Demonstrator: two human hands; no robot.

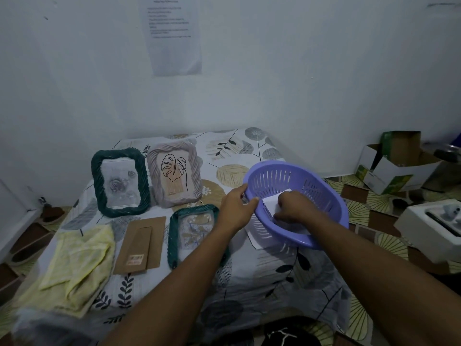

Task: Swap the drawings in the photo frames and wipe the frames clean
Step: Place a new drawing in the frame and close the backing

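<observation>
Purple slotted plastic makes up the basket, which is tipped up with its open mouth turned toward the person. Its near left rim is gripped by the left hand, thumb and fingers closed over the edge. Inside the basket, a folded white paper is held by the curled fingers of the right hand. A second white sheet is partly covered by the basket's lower side.

Just left of the basket, a dark green frame is laid flat, drawing upward, its long axis running away from the person toward the wall. Further left, a brown backing board is laid flat on nearly the same axis, and beyond it a yellow cloth is left crumpled. Behind these, left of the basket, a pale pink frame with a leaf drawing and a second dark green frame are stood upright in portrait, side by side, faces turned toward the person.
</observation>
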